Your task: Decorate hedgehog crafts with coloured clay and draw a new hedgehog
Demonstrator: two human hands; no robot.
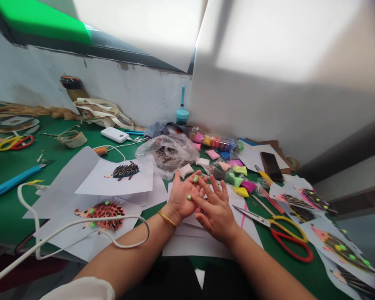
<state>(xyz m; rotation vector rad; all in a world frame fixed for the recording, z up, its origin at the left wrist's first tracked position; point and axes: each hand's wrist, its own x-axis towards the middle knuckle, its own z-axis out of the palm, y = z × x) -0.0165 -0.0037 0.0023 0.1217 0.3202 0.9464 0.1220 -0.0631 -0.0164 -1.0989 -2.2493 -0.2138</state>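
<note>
- Nearest me, the left hand (183, 201) lies palm up, fingers loosely open, with one green ball (189, 197) on the palm and another (196, 178) by the fingers.
- The right hand (218, 213) is palm down over it, fingers spread; I can't tell whether its fingertips press on the nearer ball.
- Beneath both lie white sheets (187, 246); the hands hide most of what's on them, so I can't judge how finished that is.
- To the left, a red hedgehog (114, 214) already has green dots, and looks well along. A cord (81, 221) crosses it.
- At the right, open scissors (270, 223) lie beside overlapping hedgehog pictures (343, 248); several carry dots, though the lowest is partly covered.
- A little farther, a dark hedgehog (126, 170) shows no dots I can make out; it seems less far along.
- Beyond, clay packets (234, 162) sit on the tabletop (6, 166) near a plastic bag (168, 154), its dark contents blurred by the film.
</note>
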